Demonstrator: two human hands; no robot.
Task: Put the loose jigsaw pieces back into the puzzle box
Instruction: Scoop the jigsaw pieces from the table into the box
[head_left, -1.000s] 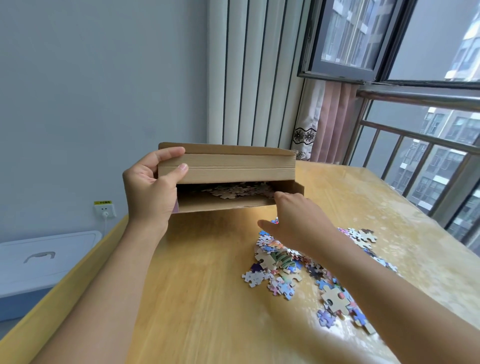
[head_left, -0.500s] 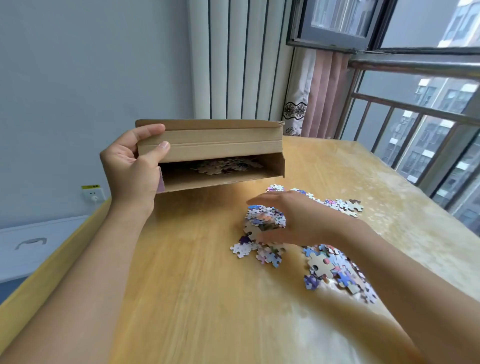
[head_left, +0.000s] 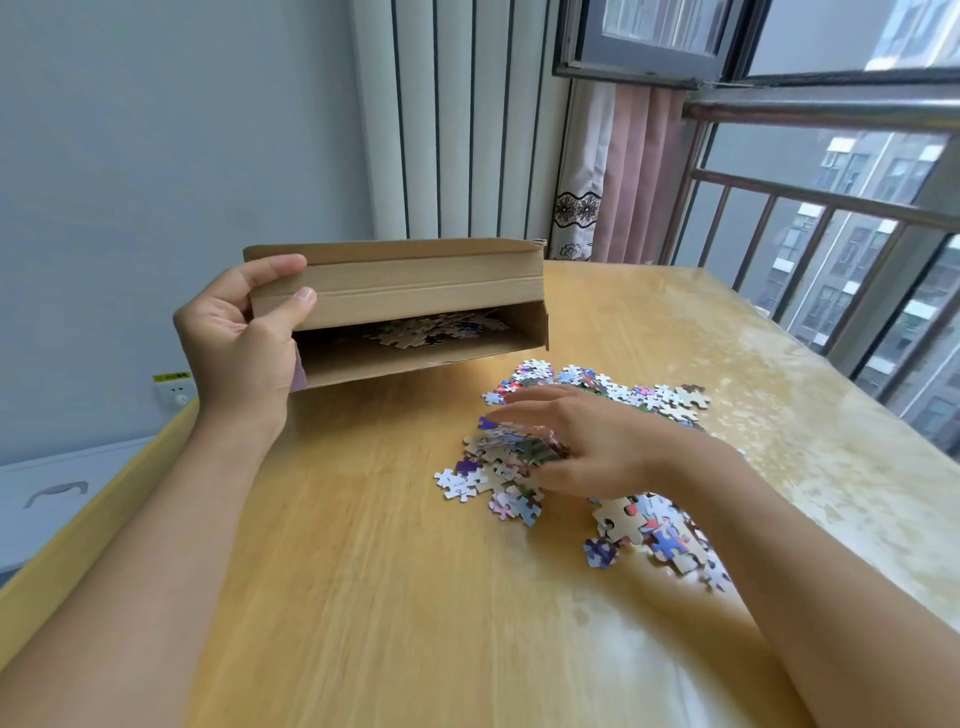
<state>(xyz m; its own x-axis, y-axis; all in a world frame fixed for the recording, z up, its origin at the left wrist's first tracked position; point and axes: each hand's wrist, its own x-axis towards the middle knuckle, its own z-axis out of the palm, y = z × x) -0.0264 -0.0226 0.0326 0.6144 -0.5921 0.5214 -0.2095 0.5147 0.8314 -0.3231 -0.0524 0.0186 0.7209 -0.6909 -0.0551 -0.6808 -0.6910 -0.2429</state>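
Note:
A brown cardboard puzzle box (head_left: 415, 299) is held above the table, its open side facing me, with several jigsaw pieces (head_left: 431, 332) lying inside. My left hand (head_left: 244, 338) grips the box's left end, thumb on the front flap. Loose colourful jigsaw pieces (head_left: 644, 525) lie scattered on the wooden table (head_left: 363, 571) to the right of centre. My right hand (head_left: 576, 441) lies on this pile, fingers curled round a clump of pieces (head_left: 514, 447).
A window with a metal railing (head_left: 831, 208) runs along the table's right side. Vertical blinds (head_left: 457, 119) and a pink curtain (head_left: 634, 176) hang behind the table. A white bin (head_left: 57, 493) sits on the floor at the left.
My right hand has left the box opening and come down onto the loose pile, where it now closes on a clump of pieces. The left hand keeps holding the box.

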